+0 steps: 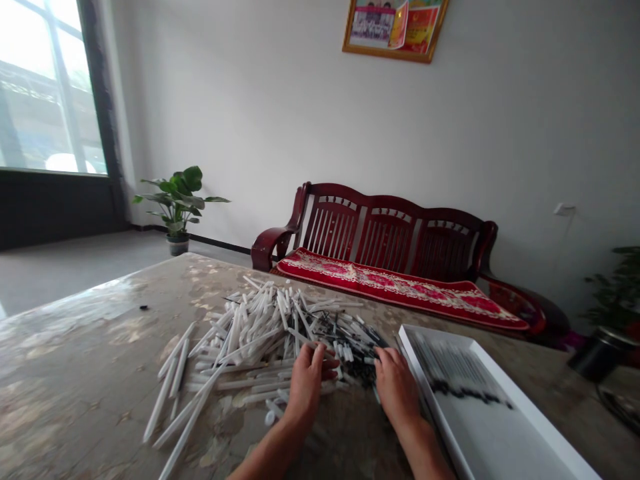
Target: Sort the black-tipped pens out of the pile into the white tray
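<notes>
A heap of white plastic tubes [250,333], which look like pen barrels, covers the middle of the table. At its right side lie small black parts [357,370], too blurred to name, with a few short white pieces [343,351] among them. My left hand [306,383] is over the right edge of the tubes, fingers apart, with no clear hold on anything. Over the black parts, my right hand [396,381] has its fingers bent down, and a dark piece shows at the fingertips. What it grips is hidden.
To the right stands a shallow white box [480,440] with a row of pen-like sticks [450,360], dark at their near ends. A small black bit [144,307] lies on the patterned tabletop [75,373]. Beyond are a wooden bench [385,233] and a potted plant [179,200].
</notes>
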`<state>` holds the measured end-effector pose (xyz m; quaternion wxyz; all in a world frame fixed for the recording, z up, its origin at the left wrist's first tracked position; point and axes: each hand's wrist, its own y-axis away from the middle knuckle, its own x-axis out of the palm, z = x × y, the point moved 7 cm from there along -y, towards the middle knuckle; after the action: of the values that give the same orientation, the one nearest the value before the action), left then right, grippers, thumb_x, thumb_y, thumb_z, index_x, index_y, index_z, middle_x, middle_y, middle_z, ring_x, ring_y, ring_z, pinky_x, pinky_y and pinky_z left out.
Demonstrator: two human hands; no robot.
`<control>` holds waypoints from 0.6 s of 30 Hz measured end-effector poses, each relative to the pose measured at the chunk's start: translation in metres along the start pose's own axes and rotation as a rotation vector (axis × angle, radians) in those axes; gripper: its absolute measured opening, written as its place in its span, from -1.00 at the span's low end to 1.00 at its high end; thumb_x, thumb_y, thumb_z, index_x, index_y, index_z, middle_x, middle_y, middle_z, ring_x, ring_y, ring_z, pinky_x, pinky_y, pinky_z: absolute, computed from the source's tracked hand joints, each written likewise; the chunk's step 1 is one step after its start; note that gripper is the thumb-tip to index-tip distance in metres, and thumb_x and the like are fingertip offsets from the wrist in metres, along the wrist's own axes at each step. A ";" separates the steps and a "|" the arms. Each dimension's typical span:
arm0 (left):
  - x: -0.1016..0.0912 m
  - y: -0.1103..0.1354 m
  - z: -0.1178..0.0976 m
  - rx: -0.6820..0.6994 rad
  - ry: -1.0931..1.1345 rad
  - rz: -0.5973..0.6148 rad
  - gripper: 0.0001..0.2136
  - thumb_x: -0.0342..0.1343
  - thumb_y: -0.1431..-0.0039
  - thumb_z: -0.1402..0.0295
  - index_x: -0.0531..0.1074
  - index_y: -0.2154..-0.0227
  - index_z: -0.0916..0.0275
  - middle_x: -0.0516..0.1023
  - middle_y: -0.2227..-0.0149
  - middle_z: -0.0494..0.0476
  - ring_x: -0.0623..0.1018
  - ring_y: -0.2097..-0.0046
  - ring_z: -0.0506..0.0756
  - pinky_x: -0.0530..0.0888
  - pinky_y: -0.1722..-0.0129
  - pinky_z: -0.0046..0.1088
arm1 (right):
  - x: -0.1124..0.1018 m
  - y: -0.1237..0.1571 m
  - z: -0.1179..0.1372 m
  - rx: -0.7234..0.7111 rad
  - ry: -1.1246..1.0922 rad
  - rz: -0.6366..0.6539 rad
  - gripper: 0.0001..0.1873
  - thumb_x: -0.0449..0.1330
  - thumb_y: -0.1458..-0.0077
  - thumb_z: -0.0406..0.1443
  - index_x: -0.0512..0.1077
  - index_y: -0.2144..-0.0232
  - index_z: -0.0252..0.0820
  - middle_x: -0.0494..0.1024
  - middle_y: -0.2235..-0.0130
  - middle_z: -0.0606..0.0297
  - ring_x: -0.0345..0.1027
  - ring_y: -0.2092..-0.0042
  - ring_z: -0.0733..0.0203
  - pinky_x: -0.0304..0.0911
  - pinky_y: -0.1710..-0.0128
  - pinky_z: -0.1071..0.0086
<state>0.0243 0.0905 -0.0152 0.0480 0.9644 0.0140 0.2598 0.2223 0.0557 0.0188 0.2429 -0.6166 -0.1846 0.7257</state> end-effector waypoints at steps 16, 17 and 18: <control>-0.002 -0.001 -0.007 0.058 -0.022 -0.036 -0.66 0.27 0.10 0.10 0.37 0.38 0.24 0.52 0.47 -0.01 0.61 0.43 0.07 0.52 0.47 -0.47 | 0.005 -0.008 0.033 -0.061 0.116 0.095 -0.87 0.15 -0.20 -0.28 0.53 0.31 -0.08 0.55 0.24 0.23 0.34 0.18 0.08 0.14 0.19 0.29; -0.002 -0.001 -0.007 0.059 -0.021 -0.038 -0.66 0.27 0.10 0.10 0.37 0.38 0.24 0.52 0.47 -0.02 0.61 0.44 0.07 0.52 0.48 -0.48 | 0.005 -0.007 0.033 -0.070 0.106 0.076 -0.87 0.16 -0.20 -0.29 0.52 0.35 -0.08 0.54 0.26 0.23 0.34 0.20 0.09 0.13 0.20 0.29; -0.002 0.000 -0.007 0.058 -0.019 -0.038 -0.66 0.27 0.10 0.11 0.37 0.38 0.24 0.52 0.48 -0.02 0.61 0.44 0.07 0.52 0.48 -0.48 | 0.005 -0.007 0.033 -0.079 0.096 0.056 -0.87 0.16 -0.19 -0.30 0.51 0.37 -0.08 0.54 0.28 0.24 0.34 0.21 0.10 0.13 0.22 0.29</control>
<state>0.0189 0.0913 -0.0105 0.0251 0.9673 0.0393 0.2493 0.1900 0.0654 0.0247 0.2065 -0.6649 -0.1839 0.6939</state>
